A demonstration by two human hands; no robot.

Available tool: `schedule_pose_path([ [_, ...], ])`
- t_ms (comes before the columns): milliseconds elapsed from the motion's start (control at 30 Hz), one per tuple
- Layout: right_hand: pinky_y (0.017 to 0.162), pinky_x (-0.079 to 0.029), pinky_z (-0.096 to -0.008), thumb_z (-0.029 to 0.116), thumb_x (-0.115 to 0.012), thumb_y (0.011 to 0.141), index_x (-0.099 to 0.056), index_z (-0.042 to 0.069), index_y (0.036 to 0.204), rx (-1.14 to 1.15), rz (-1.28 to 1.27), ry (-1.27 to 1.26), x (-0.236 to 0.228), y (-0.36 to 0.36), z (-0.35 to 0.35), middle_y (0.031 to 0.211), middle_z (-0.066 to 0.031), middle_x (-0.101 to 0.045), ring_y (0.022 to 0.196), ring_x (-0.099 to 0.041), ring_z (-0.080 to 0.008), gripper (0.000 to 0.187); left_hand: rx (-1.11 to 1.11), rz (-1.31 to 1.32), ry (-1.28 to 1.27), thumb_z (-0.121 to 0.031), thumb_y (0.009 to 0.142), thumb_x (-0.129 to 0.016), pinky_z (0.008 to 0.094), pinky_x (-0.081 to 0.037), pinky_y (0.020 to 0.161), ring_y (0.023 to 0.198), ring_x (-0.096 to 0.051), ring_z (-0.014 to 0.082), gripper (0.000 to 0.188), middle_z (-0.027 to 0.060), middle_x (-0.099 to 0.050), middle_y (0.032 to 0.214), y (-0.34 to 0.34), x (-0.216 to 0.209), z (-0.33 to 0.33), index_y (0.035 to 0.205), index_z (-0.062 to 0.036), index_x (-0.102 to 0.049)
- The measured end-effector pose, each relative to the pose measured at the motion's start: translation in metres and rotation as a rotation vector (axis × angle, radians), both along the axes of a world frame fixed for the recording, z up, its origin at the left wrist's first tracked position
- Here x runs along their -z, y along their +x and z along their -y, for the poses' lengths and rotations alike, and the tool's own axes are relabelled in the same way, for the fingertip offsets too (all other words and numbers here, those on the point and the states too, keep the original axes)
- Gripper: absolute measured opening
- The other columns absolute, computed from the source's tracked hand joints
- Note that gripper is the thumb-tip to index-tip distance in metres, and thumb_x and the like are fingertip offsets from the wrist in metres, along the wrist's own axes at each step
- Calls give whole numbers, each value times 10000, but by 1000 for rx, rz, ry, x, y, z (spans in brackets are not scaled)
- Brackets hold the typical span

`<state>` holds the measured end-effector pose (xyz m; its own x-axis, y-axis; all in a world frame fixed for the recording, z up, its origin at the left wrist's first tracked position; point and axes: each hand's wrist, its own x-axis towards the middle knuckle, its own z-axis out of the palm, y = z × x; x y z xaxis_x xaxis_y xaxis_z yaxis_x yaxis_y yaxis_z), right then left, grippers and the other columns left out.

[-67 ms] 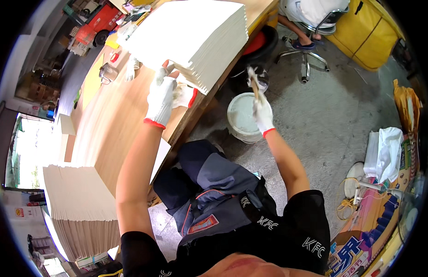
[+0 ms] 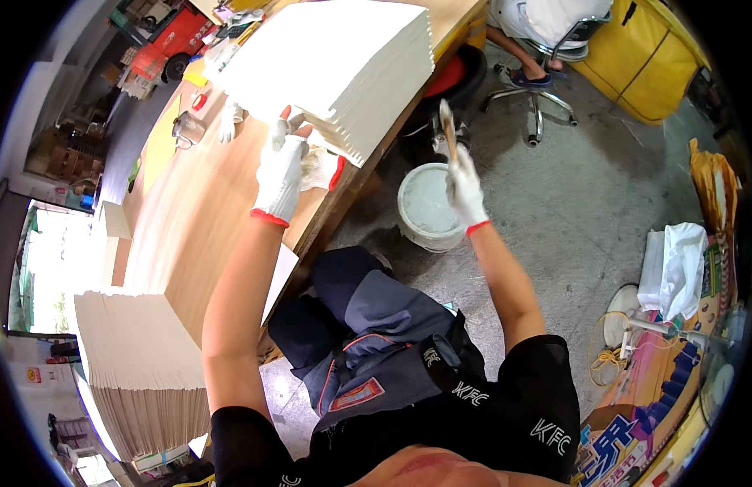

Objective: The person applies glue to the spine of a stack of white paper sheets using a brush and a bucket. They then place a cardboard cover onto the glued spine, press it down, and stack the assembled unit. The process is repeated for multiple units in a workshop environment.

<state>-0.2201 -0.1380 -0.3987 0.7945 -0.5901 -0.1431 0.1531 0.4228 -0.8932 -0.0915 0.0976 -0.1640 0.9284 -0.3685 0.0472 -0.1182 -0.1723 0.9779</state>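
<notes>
My right hand (image 2: 467, 185), in a white knit glove with a red cuff, is closed round the wooden handle of a brush (image 2: 448, 123). The brush points away from me, its pale bristles uppermost. Just left of that hand, a white bucket (image 2: 424, 213) with whitish contents stands on the floor. Also gloved, my left hand (image 2: 283, 154) is at the near corner of a tall stack of white sheets (image 2: 335, 61), fingers apart, with bare fingertips showing. Beside it on the table lies a loose white glove (image 2: 317, 169), partly under the stack's edge.
On the wooden table (image 2: 197, 195) stand a metal mug (image 2: 188, 130) and a second stack of sheets (image 2: 144, 341) at near left. A person's legs (image 2: 518, 57) and a wheeled chair (image 2: 536, 114) are at the far right, near a yellow bag (image 2: 644, 61).
My right hand has shifted slightly right, and the brush has swung more upright above the bucket's right side. My left hand has barely moved.
</notes>
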Motion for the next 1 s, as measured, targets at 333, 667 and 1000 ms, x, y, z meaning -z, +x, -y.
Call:
schedule_pose_path([
  [333,374,-343,-171,188,-542,987,-391,196,1471,-95,177,-33,-168,44,27,742,40,-518,482,-440,-32,507,42,10,2,-74,899,-421,301,-440,1007,1179,-566,176,605,154,-508,1412,-6,-4,3,1502,-57,-371],
  [667,360,-334,-202,207,-553,975,-410,210,1409,-130,179,70,-152,57,47,711,26,-481,452,-399,-51,457,89,74,43,-75,911,-432,318,-449,986,1129,-573,191,588,168,-507,1401,-2,-4,-1,1496,-56,-369],
  [1000,367,-316,-199,165,-577,954,-365,204,1447,-89,242,126,-131,50,48,750,28,-481,463,-392,-48,539,32,61,66,-78,899,-442,316,-446,982,1127,-573,186,581,141,-538,1376,1,-2,-4,1479,-74,-412],
])
